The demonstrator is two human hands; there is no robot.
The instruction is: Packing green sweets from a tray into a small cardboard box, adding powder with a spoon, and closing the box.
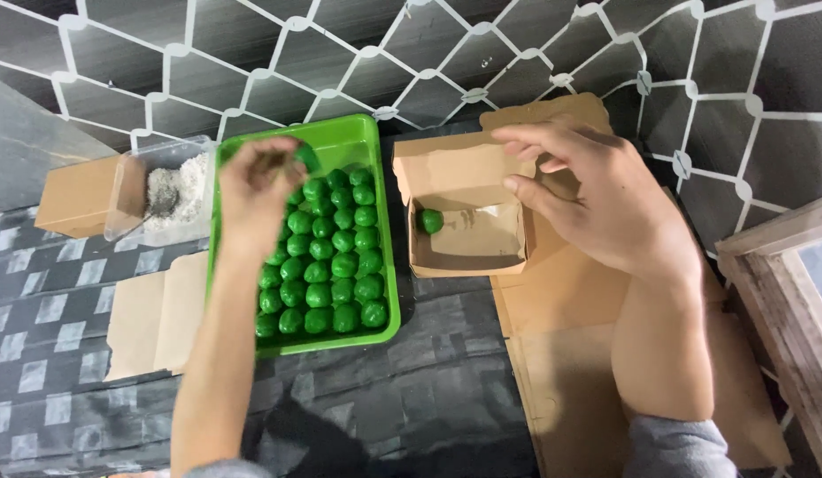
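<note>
A green tray (353, 134) holds several rows of round green balls (331, 265). My left hand (256, 186) hovers over the tray's far end, fingers pinched on one green ball (306, 158). To the right, a small brown cardboard box (468, 257) stands with its lid up, and one green ball (430, 221) lies in its left corner. My right hand (597, 190) hangs above the box's right side, fingers spread and holding nothing.
A clear plastic tub of white shreds (167, 190) sits left of the tray, beside a brown box (74, 196). Flat brown cardboard sheets lie at the left (154, 314) and right (570, 354). A wooden frame (791, 301) stands at the right edge.
</note>
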